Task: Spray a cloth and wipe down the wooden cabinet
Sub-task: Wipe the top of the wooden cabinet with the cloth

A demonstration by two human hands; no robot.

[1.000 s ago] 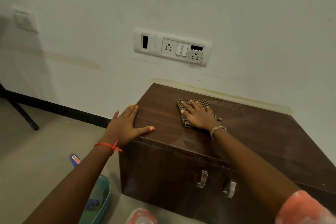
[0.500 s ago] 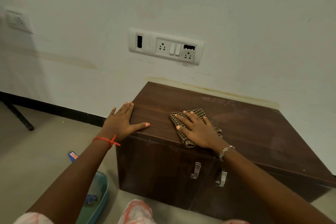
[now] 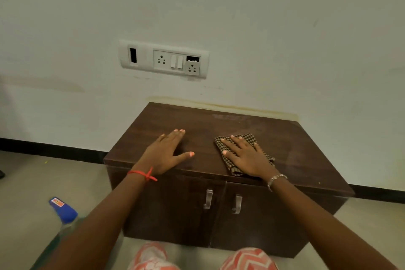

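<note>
A low dark wooden cabinet [image 3: 295, 151] with two doors and metal handles stands against the white wall. A folded brown checked cloth [image 3: 245, 139] lies on its top near the front edge. My right hand [image 3: 246, 158] presses flat on the cloth, fingers spread. My left hand [image 3: 166, 152] rests flat and bare on the cabinet top to the left, a red thread at its wrist. A spray bottle with a blue head [image 3: 63, 209] stands on the floor at the lower left, partly hidden by my left forearm.
A white socket and switch panel [image 3: 163, 59] is on the wall above the cabinet. A black skirting strip [image 3: 52, 149] runs along the wall's base. Grey floor surrounds the cabinet. My knees in orange patterned cloth [image 3: 247, 258] are at the bottom.
My right hand drew the cloth from the back of the top toward the front edge. My left hand has shifted from the cabinet's left corner further onto the top. The view moved right.
</note>
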